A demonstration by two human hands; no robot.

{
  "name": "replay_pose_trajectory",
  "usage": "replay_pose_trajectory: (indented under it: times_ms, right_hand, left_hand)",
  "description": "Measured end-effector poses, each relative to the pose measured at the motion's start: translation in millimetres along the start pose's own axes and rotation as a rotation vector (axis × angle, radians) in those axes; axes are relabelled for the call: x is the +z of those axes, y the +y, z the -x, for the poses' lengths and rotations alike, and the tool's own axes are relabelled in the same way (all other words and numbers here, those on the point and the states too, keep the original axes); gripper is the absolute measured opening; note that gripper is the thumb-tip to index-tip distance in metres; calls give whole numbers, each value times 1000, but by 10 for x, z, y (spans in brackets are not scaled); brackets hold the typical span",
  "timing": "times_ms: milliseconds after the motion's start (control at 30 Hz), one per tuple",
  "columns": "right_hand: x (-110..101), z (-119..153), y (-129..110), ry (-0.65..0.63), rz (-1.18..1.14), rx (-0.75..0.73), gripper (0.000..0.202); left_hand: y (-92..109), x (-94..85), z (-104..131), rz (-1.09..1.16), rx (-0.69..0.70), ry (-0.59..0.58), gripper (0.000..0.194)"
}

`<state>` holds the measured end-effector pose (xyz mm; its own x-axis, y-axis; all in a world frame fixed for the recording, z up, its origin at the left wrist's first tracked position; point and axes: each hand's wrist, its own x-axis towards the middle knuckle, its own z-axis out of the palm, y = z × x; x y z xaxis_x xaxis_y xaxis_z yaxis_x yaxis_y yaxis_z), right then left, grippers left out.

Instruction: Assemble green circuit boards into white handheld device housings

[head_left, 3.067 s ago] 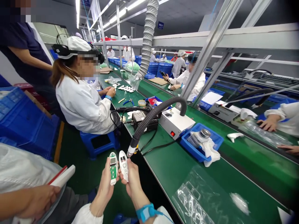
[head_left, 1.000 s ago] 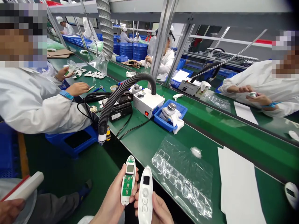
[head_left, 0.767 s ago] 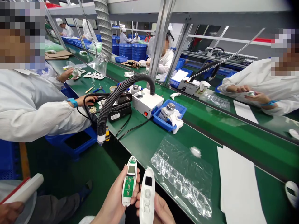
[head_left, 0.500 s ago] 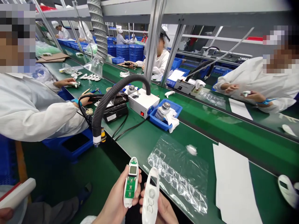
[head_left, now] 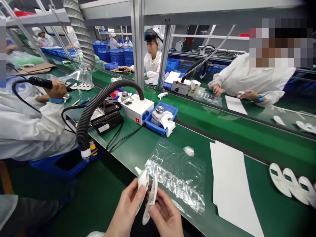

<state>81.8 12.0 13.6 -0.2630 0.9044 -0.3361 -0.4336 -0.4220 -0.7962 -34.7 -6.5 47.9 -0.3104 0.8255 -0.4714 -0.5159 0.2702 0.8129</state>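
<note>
At the bottom middle, my left hand (head_left: 130, 199) grips a white ear thermometer body (head_left: 142, 181), turned on its side with its pointed probe tip up. The circuit board inside is mostly hidden from this angle. My right hand (head_left: 166, 212) holds the thermometer's white front cover (head_left: 151, 199) edge-on, thumb against its lower part. The two parts face each other with a narrow gap between them near the top. Just beyond my hands, a clear plastic sheet with pockets (head_left: 175, 174) lies on the green bench.
White paper sheets (head_left: 232, 177) lie right of the plastic, with more white covers (head_left: 280, 179) beyond. A blue tray (head_left: 161, 126) holds a bottle and tissue. A black fume hose (head_left: 85, 115) arches from a white box (head_left: 137, 108). A co-worker's sleeve (head_left: 22, 138) is at left.
Both thermometer parts have turned from face-up to edge-on, their inner sides facing. My view has shifted right. The co-worker at left now holds up a black corded tool.
</note>
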Motion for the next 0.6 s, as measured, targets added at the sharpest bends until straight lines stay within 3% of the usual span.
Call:
replay_pose_trajectory:
  times_ms: [67, 200, 600]
  right_hand:
    - [41, -10, 12, 37, 53, -64, 46]
    - [52, -30, 33, 82, 111, -123, 47]
    - [-112, -53, 130, -66, 182, -266, 37]
  left_hand:
    - [-24, 65, -4, -49, 26, -58, 37]
    - [-51, 156, -20, -78, 39, -52, 43]
    - [-105, 218, -28, -78, 7, -181, 37]
